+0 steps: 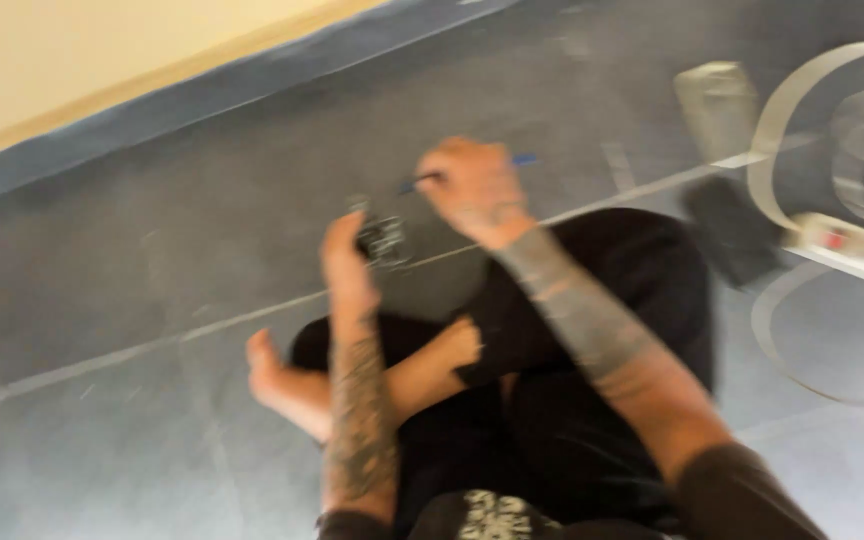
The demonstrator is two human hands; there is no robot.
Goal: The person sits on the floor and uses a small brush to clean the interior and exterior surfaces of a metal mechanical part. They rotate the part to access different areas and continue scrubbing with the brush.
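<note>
STEP: mid-work, judged | right hand (472,190) grip clamped on blue-ended slim tool (517,160) | left hand (347,262) grip closed on small dark part (384,240), just left, above grey floor (152,260) | NEXT: likely needed tip steadied against part; blurred.

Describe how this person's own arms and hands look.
Both forearms are bare and covered in dark tattoo patterns down to the left hand and right hand. Dark sleeves are pushed up near the elbows. No gloves; rings or a watch cannot be made out in the blur.
</note>
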